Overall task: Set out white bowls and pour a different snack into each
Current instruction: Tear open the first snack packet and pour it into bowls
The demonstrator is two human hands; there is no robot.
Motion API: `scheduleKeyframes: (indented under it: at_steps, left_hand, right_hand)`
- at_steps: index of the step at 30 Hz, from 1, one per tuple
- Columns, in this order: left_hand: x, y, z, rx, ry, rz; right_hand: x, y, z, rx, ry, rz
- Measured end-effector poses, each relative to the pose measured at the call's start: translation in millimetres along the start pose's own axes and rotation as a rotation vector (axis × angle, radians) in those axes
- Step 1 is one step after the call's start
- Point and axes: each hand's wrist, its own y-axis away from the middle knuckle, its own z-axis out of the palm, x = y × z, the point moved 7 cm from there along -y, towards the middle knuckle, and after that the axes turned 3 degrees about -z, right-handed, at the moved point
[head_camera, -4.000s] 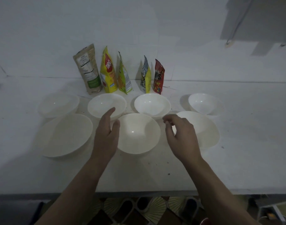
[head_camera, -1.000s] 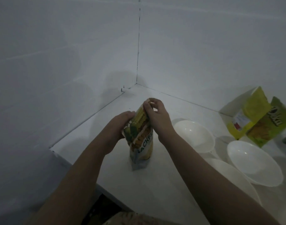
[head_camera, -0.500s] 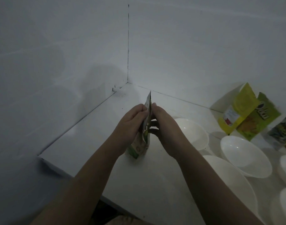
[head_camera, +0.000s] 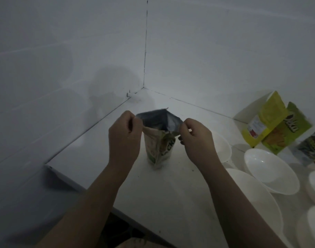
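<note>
A beige and green snack pouch [head_camera: 159,149] stands upright on the white counter [head_camera: 171,194] near the left corner. Its top is pulled wide, showing the silver inside. My left hand [head_camera: 123,140] pinches the left lip of the pouch and my right hand [head_camera: 196,138] pinches the right lip. Several white bowls lie to the right: one [head_camera: 222,149] partly behind my right wrist, one [head_camera: 271,169] further right, and a large one [head_camera: 256,199] near the front.
Other snack bags lean on the back wall at right: a yellow one [head_camera: 264,120], a green one [head_camera: 287,131] and a dark one [head_camera: 314,145]. White walls meet in a corner behind the pouch. The counter's left edge drops off near my left forearm.
My hands took the pouch to the left corner. Half a second ago its top was pressed flat between my fingers; now both hands have drawn apart and the mouth gapes wide.
</note>
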Motion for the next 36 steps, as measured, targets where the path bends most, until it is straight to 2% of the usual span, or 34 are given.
scheduleKeyframes:
  at_steps: [3,6,8,10,13,16,18,21,23,25,30,32,36]
  left_hand:
    - [0,6,-3,0.019,-0.065,0.064]
    - [7,11,6,-0.089,0.004,0.087]
    - [9,14,12,-0.180,0.104,0.033]
    - [-1,14,15,-0.200,0.211,-0.104]
    - [-43,13,28,-0.188,0.172,-0.429]
    - [-96,29,47,-0.311,0.196,-0.871]
    - [-116,43,57,-0.423,0.273,-1.007]
    - [-124,45,66,-0.503,0.261,-0.928]
    - [-130,41,70,-0.444,0.257,-0.927]
    - [-135,39,72,-0.372,0.350,-0.981]
    - [-123,21,72,-0.275,0.502,-0.955]
    - [-123,11,75,-0.214,0.553,-0.965]
    - [-117,-8,86,-0.167,0.524,-0.943]
  right_hand:
    - [-1,2,0,-0.003,-0.029,-0.004]
    - [-8,5,4,-0.017,-0.078,-0.030]
    - [-17,8,2,-0.020,-0.066,-0.076]
    - [-23,9,-3,-0.026,-0.067,-0.108]
    - [-30,9,-12,-0.063,-0.079,-0.137]
    - [-32,11,-15,-0.140,-0.144,-0.171]
    - [-37,15,-12,-0.195,-0.179,-0.208]
    - [-42,19,-7,-0.246,-0.181,-0.243]
    - [-44,20,-6,-0.264,-0.171,-0.260]
    - [-49,20,-7,-0.259,-0.128,-0.294]
    - [-50,17,-12,-0.315,0.158,-0.374]
    - [-49,15,-19,-0.284,0.225,-0.385]
    - [-42,10,-37,-0.109,0.270,-0.339]
